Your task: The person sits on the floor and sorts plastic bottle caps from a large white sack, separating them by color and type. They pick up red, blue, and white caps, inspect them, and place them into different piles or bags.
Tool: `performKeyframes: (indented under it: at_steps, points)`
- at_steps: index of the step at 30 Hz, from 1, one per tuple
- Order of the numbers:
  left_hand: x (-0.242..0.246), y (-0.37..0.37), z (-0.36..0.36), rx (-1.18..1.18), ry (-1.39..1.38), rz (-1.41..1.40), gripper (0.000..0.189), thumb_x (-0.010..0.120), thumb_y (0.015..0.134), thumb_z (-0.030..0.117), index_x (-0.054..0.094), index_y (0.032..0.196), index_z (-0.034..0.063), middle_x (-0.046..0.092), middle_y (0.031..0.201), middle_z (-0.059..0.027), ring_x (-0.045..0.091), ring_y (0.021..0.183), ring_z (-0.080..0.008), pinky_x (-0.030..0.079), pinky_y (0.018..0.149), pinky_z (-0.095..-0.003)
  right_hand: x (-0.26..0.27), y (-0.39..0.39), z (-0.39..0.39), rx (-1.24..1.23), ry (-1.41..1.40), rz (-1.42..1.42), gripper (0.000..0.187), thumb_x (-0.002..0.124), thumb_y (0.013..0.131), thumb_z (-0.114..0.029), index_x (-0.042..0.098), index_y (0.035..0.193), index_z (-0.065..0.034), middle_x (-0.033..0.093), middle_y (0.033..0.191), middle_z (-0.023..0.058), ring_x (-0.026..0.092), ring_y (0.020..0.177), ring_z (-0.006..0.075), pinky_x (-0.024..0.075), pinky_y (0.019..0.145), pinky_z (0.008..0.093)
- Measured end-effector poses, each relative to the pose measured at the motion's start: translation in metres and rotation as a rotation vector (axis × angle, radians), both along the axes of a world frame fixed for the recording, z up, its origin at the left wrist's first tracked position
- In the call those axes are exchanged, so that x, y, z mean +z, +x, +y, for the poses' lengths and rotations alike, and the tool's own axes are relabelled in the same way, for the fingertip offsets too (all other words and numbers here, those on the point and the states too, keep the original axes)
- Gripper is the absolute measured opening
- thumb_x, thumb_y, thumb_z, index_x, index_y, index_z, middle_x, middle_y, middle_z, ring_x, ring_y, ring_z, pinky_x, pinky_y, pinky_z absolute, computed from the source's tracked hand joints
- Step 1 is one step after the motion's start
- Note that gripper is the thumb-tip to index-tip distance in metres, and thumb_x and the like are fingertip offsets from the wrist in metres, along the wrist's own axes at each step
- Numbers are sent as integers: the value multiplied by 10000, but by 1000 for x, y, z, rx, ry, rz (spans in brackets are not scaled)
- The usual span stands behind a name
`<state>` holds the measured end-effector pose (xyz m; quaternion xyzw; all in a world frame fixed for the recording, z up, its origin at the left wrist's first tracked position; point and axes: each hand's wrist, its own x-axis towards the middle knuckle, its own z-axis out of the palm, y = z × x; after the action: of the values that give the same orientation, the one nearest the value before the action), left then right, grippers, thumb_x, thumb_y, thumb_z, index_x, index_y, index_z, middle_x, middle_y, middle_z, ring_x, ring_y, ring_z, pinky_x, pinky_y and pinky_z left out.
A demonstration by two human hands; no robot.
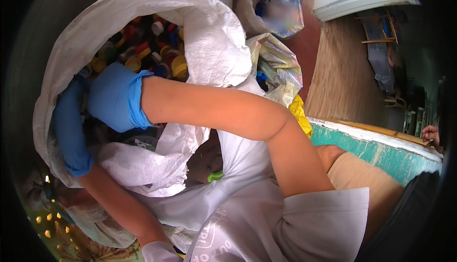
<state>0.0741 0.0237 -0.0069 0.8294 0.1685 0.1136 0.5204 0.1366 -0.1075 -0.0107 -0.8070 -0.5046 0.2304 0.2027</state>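
A large white woven sack [217,37] with a rolled-down rim stands before me, its mouth wide. Inside lie many coloured plastic bottle caps [142,55], yellow, red, blue, white and dark. My right hand [112,97], in a blue disposable glove, reaches down into the sack beside the caps. Along the sack's left inner wall, my left hand [71,130] is also gloved in blue and reaches in. The fingers of both hands are in shadow or hidden, so what they hold does not show. A dark round item with a green and white mark [144,144] lies near the sack's lower fold.
Beyond the sack stand a translucent bag [275,69] with blue pieces inside and another bag [278,8]. A yellow bag [301,115] lies by a green, chipped low wall [371,155]. Another person's hand [431,134] shows at far right.
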Motion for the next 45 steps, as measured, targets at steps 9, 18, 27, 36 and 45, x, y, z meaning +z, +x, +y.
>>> performKeyframes:
  at_steps: [9,18,27,36,45]
  points:
    - [-13,-2,17,22,17,-76,399,611,850,233,555,1166,-4,588,1069,-46,529,962,-116,422,842,-256,6,-9,-16,-40,164,-214,195,626,720,-264,698,819,-112,661,795,108,638,767,295,505,654,396]
    - [5,-2,5,38,-139,27,388,575,880,252,545,1168,-7,582,1086,-58,514,999,-131,404,865,-261,12,-6,-16,-50,161,-151,216,603,645,-212,697,808,-106,655,774,128,632,747,310,504,658,406]
    - [4,3,4,-116,-95,112,203,519,866,242,608,839,61,526,730,32,440,660,-55,354,572,-222,34,17,-38,-148,25,-24,291,624,617,-203,673,882,-90,647,800,121,615,766,296,484,697,373]
    - [6,6,0,-155,-200,209,172,534,825,248,594,839,88,495,665,38,443,570,-50,341,507,-196,39,11,-41,-376,445,152,348,670,602,-253,662,863,-22,637,817,115,601,752,238,483,718,322]
    - [-4,3,12,-342,-343,77,136,575,766,155,576,850,48,551,819,-25,519,714,-108,418,610,-246,27,-1,-22,-737,634,-64,235,621,668,-260,667,778,-57,638,767,172,624,739,335,496,707,400]
